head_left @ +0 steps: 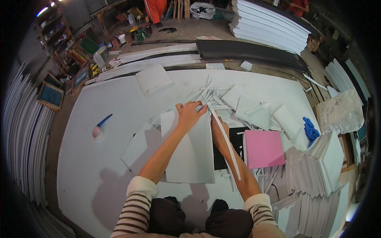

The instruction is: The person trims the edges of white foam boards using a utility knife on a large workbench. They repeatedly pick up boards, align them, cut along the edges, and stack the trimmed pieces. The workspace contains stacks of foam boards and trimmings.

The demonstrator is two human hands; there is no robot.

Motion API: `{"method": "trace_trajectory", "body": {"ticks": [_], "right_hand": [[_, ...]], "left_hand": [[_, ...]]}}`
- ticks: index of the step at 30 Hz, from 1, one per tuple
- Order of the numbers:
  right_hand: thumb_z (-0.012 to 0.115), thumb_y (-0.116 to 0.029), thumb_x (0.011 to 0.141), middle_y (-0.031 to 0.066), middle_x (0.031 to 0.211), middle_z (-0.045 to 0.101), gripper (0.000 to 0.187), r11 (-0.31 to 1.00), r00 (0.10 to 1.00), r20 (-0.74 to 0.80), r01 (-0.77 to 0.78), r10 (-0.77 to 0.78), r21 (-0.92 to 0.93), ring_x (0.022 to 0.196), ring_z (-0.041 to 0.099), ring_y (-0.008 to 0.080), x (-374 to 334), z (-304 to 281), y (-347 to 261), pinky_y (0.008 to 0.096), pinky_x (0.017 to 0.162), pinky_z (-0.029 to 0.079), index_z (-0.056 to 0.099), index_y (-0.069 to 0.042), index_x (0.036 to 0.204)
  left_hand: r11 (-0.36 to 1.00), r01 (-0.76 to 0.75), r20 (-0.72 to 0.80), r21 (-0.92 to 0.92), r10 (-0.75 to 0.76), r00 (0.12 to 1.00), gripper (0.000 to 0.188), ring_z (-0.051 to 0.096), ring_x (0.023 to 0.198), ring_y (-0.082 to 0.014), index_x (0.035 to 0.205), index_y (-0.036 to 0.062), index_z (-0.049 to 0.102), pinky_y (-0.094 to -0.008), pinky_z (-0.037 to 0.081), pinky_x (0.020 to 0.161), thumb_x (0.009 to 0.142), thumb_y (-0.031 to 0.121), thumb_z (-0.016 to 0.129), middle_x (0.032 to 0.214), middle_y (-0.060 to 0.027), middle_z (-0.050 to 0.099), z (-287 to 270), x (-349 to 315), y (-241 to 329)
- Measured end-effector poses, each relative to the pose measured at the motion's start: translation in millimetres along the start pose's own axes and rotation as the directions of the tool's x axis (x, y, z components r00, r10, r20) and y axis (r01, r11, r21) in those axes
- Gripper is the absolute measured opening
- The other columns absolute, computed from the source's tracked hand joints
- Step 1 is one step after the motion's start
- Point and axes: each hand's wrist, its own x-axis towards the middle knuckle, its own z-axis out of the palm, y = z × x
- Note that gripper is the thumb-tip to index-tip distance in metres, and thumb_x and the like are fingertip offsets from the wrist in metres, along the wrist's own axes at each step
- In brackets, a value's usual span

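A white rectangular sheet point(188, 154) lies before me, its near edge close to my knees. My left hand point(190, 117) rests over its far right corner, fingers curled around a small greyish thing I cannot make out. Right beside that edge is my right hand point(219, 129), closed, its fingers partly hidden. A long narrow white strip point(225, 137) runs from near my left fingertips down across my right hand and forearm. Beyond both hands spreads a heap of white offcuts point(206, 94). Under and beside my right forearm lie a black panel point(220, 156) and a pink square pad point(264, 148).
Stacks of white sheets point(317, 166) stand at the right, near blue gloves point(310, 131) and a white bag point(341, 111). A blue-handled tool in a small cup point(97, 131) sits at left. A white slab point(154, 79) lies on the far side of the white tabletop point(91, 170).
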Motion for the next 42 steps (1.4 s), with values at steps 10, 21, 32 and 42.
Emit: {"method": "trace_trajectory", "body": {"ticks": [10,21,32,42], "right_hand": [[0.043,-0.015,0.084,0.0196,0.075,0.055,0.027,1.000,0.996,0.087,0.020,-0.021,0.016,0.069,0.059,0.0386,33.9,43.9,19.4,0.0451,0.056,0.046,0.038,-0.007,0.109],[0.050,-0.015,0.082,0.0190,0.087,0.055,0.025,0.942,0.942,0.118,-0.296,0.316,-0.157,0.080,0.058,0.0355,11.9,91.4,99.0,0.0446,0.066,0.048,0.038,-0.003,0.099],[0.051,-0.021,0.085,0.0207,0.094,0.051,0.029,0.985,0.984,-0.019,-0.175,0.175,0.004,0.086,0.052,0.0376,-14.4,92.7,115.9,0.0438,0.075,0.044,0.049,0.000,0.104],[0.034,-0.039,0.092,0.0121,0.109,0.050,0.046,0.475,0.929,0.328,-0.369,0.169,0.799,0.092,0.051,0.0187,-10.4,-23.5,37.1,0.0324,0.077,0.044,0.036,-0.005,0.124]], "left_hand": [[0.985,-0.135,-0.036,0.110,0.140,0.989,0.029,0.053,0.074,-0.0196,0.080,0.0096,0.064,-0.0368,0.025,0.074,0.075,0.038,0.060,0.076,-0.0072,0.061,41.0,-1.8,-22.6],[0.989,0.082,-0.128,0.120,-0.067,0.989,0.022,0.052,0.076,-0.0187,0.082,0.0105,0.059,-0.0371,0.024,0.076,0.080,0.032,0.057,0.075,-0.0025,0.058,31.8,3.0,-43.6],[0.976,0.207,-0.300,0.068,-0.178,0.937,0.023,0.050,0.080,-0.0172,0.088,0.0117,0.056,-0.0352,0.023,0.075,0.085,0.034,0.051,0.078,-0.0024,0.057,-4.0,-8.4,-61.3],[0.613,0.496,-0.179,-0.614,-0.721,0.669,0.038,0.048,0.086,-0.0164,0.105,0.0160,0.048,-0.0463,0.020,0.087,0.088,0.048,0.035,0.084,-0.0018,0.053,-90.4,-12.8,-96.9]]}}
